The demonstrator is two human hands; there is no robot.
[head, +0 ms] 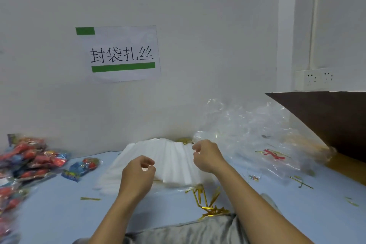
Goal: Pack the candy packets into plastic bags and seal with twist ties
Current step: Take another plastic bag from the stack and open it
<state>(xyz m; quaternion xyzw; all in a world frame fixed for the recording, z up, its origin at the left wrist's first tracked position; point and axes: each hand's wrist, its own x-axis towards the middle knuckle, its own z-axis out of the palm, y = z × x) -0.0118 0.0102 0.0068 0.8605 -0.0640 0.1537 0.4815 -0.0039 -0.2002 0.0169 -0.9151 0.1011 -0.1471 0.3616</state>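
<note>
Above a fanned white bag stack, left hand and right hand hover loosely curled, holding nothing; gold twist ties nearby, blurred candy packets cropped left.

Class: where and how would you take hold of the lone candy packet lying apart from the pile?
Pinch the lone candy packet by its flat crimped near end, probably from the front. It lies flat, clear of the pile.

Glossy gold foil twist ties
</note>
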